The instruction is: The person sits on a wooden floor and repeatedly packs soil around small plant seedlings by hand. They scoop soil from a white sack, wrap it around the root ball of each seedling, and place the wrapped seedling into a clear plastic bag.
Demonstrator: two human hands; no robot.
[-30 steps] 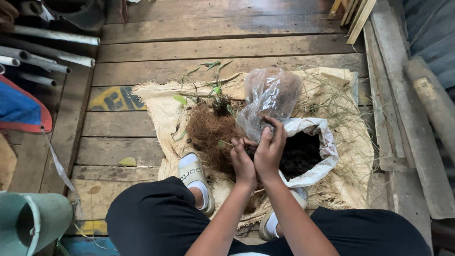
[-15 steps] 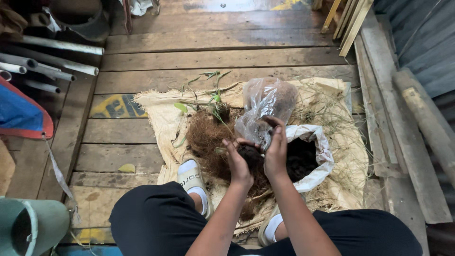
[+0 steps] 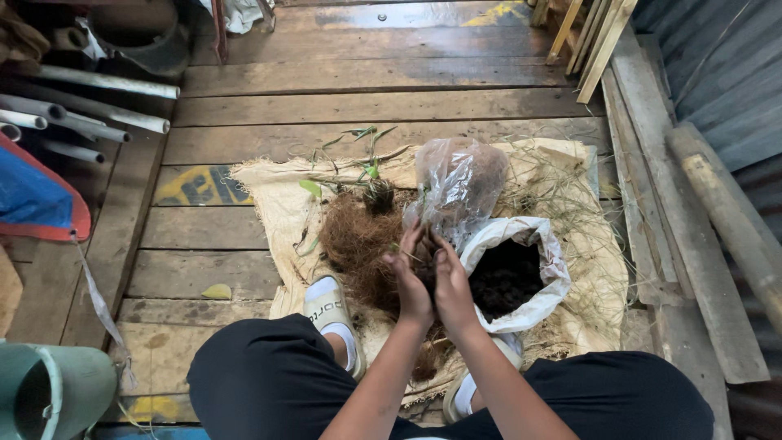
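Note:
My left hand (image 3: pixel 410 277) and my right hand (image 3: pixel 450 281) are pressed together, palms facing, around a dark clump of soil and fibre (image 3: pixel 425 259) between them. They hover over a mound of brown coconut fibre (image 3: pixel 358 244) on a burlap sheet (image 3: pixel 269 187). Just right of my hands stands a white sack (image 3: pixel 538 305) rolled open, full of dark soil (image 3: pixel 505 277). A clear plastic bag (image 3: pixel 456 183) rises behind my fingers. Small green seedlings (image 3: pixel 371 167) lie beyond the fibre.
I squat on a wooden plank floor (image 3: pixel 366 98), feet in white sandals (image 3: pixel 326 305). Grey pipes (image 3: pixel 90 114) and a blue tarp (image 3: pixel 32 195) lie at the left, a green can (image 3: pixel 49 391) at bottom left. Loose planks and a bamboo pole (image 3: pixel 725 220) line the right.
My hands have come closer together, closing around the dark clump, and have shifted slightly toward me. The camera view has tilted a little.

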